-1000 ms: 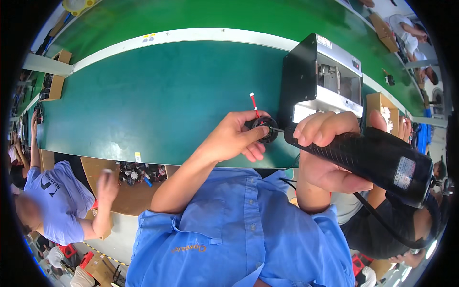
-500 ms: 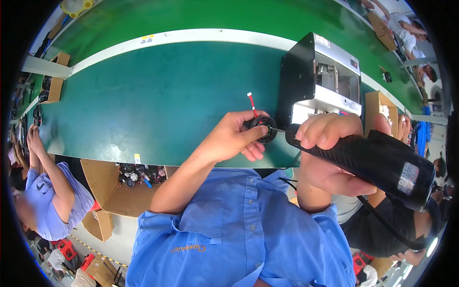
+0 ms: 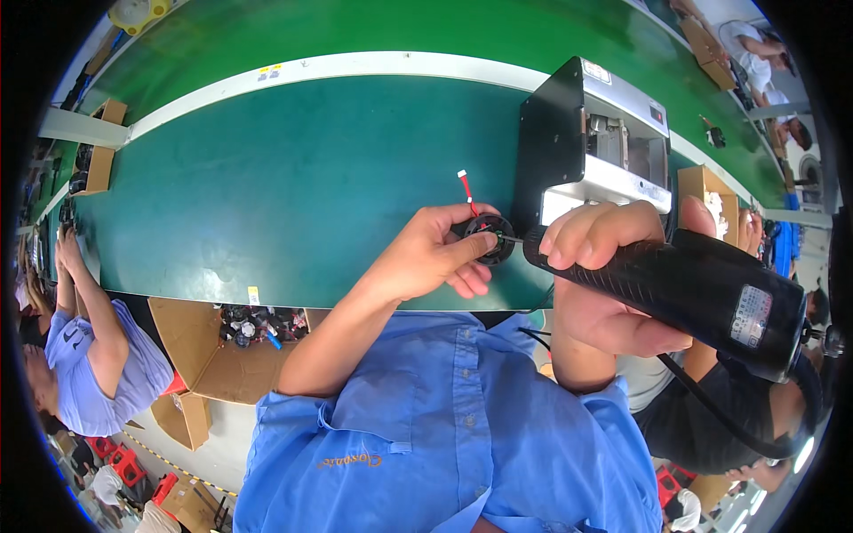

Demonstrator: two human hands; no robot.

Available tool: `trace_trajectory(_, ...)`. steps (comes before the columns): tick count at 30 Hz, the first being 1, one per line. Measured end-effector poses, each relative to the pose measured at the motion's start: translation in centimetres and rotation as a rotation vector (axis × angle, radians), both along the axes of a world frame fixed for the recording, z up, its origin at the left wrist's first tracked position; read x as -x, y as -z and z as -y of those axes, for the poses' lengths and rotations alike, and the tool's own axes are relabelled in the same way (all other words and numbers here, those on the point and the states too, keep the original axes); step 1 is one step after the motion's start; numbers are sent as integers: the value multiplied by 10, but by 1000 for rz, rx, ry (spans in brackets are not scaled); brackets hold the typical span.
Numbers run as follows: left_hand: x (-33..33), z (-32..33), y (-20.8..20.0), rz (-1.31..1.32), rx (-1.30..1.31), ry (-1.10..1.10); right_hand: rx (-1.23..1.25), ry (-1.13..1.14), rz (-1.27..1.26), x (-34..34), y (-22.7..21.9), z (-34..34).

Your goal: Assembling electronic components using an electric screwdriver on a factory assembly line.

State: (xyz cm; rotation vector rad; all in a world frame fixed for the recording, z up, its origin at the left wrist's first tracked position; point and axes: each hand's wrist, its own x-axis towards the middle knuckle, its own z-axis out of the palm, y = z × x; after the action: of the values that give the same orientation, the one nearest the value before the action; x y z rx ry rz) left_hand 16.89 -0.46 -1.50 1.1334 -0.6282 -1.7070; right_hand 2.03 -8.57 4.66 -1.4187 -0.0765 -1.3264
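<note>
Above the near edge of the green table, my left hand point(image 3: 433, 253) pinches a small round black part point(image 3: 498, 255) between thumb and fingers. Red wires point(image 3: 466, 188) with a white plug rise from the part's far side. My right hand point(image 3: 613, 275) is wrapped around a black corded electric screwdriver point(image 3: 684, 289), tilted with its nose toward the left. Its thin metal bit reaches the right side of the round part; whether it sits in a screw is too small to tell. The far side of the part is partly hidden by my left fingers.
A black and silver machine point(image 3: 555, 133) stands right of my hands, close to the screwdriver. Behind it is a cardboard box point(image 3: 702, 191). An open carton point(image 3: 200, 351) of small parts sits below the table edge at left. A co-worker point(image 3: 102, 355) works at far left.
The screwdriver and my right hand have shifted slightly left, toward the round part. My left hand holds the part in nearly the same place.
</note>
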Motion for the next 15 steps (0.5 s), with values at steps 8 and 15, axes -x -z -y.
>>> trace_trajectory(8,3,0,-2,-13,10,-21,-18,-113,64,-2,5,6)
trace_trajectory(15,0,-1,2,-27,4,-16,30,-124,-156,0,8,7)
